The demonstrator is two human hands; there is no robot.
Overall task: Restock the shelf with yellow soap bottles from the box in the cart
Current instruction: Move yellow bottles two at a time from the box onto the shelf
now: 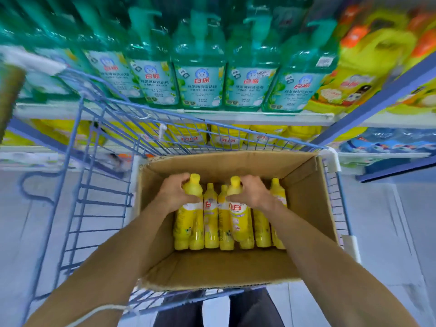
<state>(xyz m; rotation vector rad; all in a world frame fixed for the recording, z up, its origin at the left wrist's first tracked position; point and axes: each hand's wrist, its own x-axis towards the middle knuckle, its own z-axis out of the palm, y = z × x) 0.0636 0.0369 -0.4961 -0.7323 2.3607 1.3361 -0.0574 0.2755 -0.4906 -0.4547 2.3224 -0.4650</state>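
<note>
An open cardboard box (304, 197) sits in a blue wire cart (94, 185). Several yellow soap bottles lie side by side inside it, caps pointing away from me. My left hand (175, 193) grips the shoulder of the leftmost yellow bottle (186, 220). My right hand (253, 191) grips another yellow bottle (240, 220) further right, which is raised slightly above its neighbours. Two bottles (210, 215) lie between the gripped ones, and more lie to the right under my right wrist.
The shelf ahead carries green pump bottles (200, 83) on its upper level and yellow packs (226, 138) on the level below, behind the cart's wire front. More yellow jugs (354, 74) stand at the upper right. Grey floor lies on both sides of the cart.
</note>
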